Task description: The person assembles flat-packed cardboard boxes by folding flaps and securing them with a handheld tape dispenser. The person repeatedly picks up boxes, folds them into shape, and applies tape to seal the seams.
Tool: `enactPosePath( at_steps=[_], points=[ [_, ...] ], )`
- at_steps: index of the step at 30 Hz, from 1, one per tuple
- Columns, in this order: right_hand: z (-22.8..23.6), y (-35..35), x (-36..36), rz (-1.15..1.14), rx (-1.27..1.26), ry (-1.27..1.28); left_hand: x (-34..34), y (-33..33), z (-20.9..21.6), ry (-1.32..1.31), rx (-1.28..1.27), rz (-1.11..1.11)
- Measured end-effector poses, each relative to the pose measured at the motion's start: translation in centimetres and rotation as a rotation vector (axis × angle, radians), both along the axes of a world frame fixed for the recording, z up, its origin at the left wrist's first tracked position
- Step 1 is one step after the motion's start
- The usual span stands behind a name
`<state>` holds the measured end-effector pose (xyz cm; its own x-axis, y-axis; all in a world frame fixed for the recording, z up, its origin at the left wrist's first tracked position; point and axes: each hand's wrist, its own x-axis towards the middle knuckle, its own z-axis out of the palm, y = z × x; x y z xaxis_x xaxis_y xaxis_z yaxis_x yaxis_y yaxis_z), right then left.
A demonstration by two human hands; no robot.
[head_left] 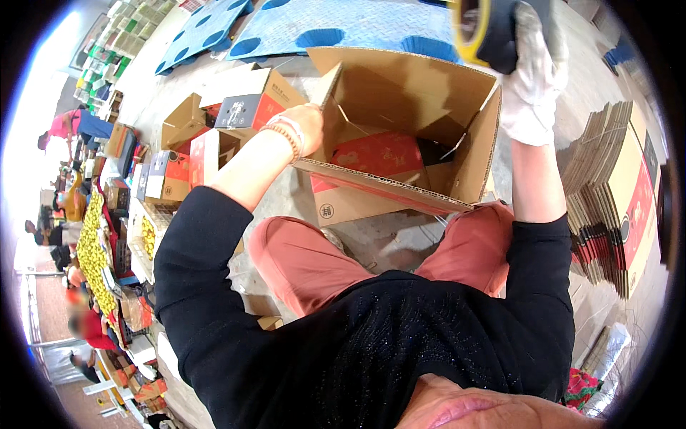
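The left hand (309, 127) is bare, with bands on its wrist, and the arm bends with its elbow out to the side. This hand pinches the left wall of the big open box (421, 93); its fingertips are hard to see. The box stands tipped in front of the person, its open side up, above and between the two pink knees (286, 250). The right hand (534, 86) wears a white glove and is lifted past the box's right edge, with the arm almost straight. Its fingers wrap around a black and yellow tape holder (499, 43), partly cut off at the top. Far to the left, some people (68, 125) are near a long heap of small yellow-green round things (93, 250). Closer in, smaller boxes (243, 111) crowd the floor by the left arm, so that side is blocked. Blue pallets (364, 21) lie just past the big box, and its back wall hides part of them. On the right, a tall stack of flat cardboard (625, 186) stands beside the right arm and takes up that side.
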<state>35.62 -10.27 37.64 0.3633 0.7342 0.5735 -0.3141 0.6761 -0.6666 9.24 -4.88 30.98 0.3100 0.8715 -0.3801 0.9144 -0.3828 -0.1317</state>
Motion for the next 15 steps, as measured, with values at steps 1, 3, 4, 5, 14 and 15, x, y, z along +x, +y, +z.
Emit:
enactPosePath(
  at_steps=[1,3,4,5,14,15],
  points=[
    [0.9,-0.2,-1.2,0.084,-0.052,-0.009,0.1,-0.2,0.2,-0.025,-0.043,-0.005],
    [0.2,1.4,-4.5,-0.245,-0.060,-0.319,1.9,-0.8,1.5,0.018,-0.138,0.048],
    [0.7,2.0,-5.2,0.263,-0.114,-0.229,1.5,-0.6,1.5,0.025,-0.193,0.046],
    [-0.3,4.4,-6.6,0.180,0.155,-0.337,1.5,-0.3,1.6,0.032,-0.249,0.036],
    [-9.3,8.3,-12.3,0.713,-0.232,-0.236,0.4,1.2,0.4,-0.026,-0.464,-0.126],
    [-10.0,8.7,-12.6,0.736,-0.279,-0.277,-0.6,1.0,0.2,-0.082,-0.503,-0.125]
  ],
)
